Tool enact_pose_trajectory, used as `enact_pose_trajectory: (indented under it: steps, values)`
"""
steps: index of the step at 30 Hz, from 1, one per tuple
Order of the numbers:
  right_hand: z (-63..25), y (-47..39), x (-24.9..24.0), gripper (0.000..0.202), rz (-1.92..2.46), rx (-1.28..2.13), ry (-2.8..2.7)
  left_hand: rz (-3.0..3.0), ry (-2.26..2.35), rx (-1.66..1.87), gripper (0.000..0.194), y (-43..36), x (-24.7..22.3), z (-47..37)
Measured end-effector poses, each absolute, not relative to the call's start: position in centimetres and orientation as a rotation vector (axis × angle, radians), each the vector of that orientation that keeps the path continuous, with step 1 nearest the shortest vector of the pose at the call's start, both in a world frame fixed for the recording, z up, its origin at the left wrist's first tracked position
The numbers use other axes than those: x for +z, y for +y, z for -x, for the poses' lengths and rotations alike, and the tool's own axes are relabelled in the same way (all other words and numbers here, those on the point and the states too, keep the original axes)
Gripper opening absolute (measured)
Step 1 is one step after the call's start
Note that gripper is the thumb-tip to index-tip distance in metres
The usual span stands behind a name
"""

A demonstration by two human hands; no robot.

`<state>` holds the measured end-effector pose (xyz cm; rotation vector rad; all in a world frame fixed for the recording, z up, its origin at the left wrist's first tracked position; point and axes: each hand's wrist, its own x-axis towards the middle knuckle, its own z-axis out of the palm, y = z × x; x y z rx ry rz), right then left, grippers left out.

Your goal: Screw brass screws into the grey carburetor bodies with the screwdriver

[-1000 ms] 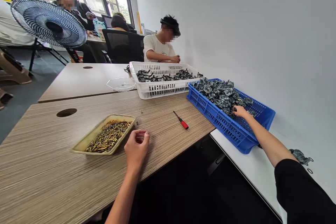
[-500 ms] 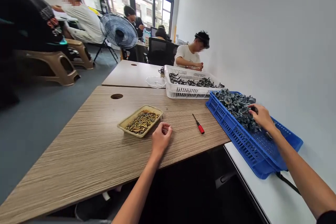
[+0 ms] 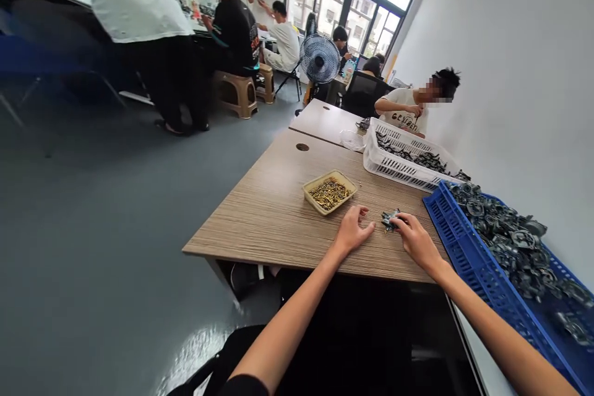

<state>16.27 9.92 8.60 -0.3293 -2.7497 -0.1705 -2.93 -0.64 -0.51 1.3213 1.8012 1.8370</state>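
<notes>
My right hand [image 3: 416,240] has its fingers closed on a small dark plastic part [image 3: 390,219], just over the wooden table. To the left of that part, my left hand [image 3: 354,230] is open, thumb and fingers apart with nothing between them. Just beyond my left hand stands a cream tray [image 3: 307,196] filled with brass-coloured screws [image 3: 330,192]. At the right, a blue crate [image 3: 468,266] holds a heap of similar dark parts [image 3: 515,238]. The red screwdriver cannot be made out now; the part and my right hand cover that area.
A white crate [image 3: 399,172] of dark curved parts stands farther back, with a clear plastic dish [image 3: 351,140] beside it. A co-worker [image 3: 408,108] sits behind it. The wooden table [image 3: 260,216] ends at left. A fan [image 3: 320,59] and other people are in the background.
My right hand has come out of the blue crate to the table with a dark part. My left hand has opened wider. The view has swung left.
</notes>
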Motion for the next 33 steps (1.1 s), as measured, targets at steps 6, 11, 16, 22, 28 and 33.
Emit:
enact_pose_trajectory:
  steps: [6,11,16,22,28,33]
  values:
    - [-14.9,9.2,4.7,0.069,0.170,-0.262,-2.743,-1.547,1.898,1.638,0.073,-0.3,-1.1,2.7]
    - [-16.1,9.3,3.2,0.070,0.067,-0.227,-2.721,-1.643,1.923,1.464,0.069,-0.7,-0.8,2.6]
    - [-17.2,9.3,2.1,0.067,0.046,-0.188,-2.700,-1.677,1.891,1.378,0.054,-1.1,-0.4,2.5]
    - [-18.5,10.0,1.8,0.055,0.291,-0.175,-2.564,-1.588,1.893,1.442,0.054,-1.0,-0.2,2.4]
    - [-20.8,12.5,0.7,0.047,0.802,-0.132,-2.460,-1.628,2.079,1.401,0.061,-1.3,0.0,2.1]
    - [-21.5,14.2,-0.9,0.044,0.985,-0.023,-2.526,-1.666,2.185,1.279,0.063,-1.5,0.0,1.5]
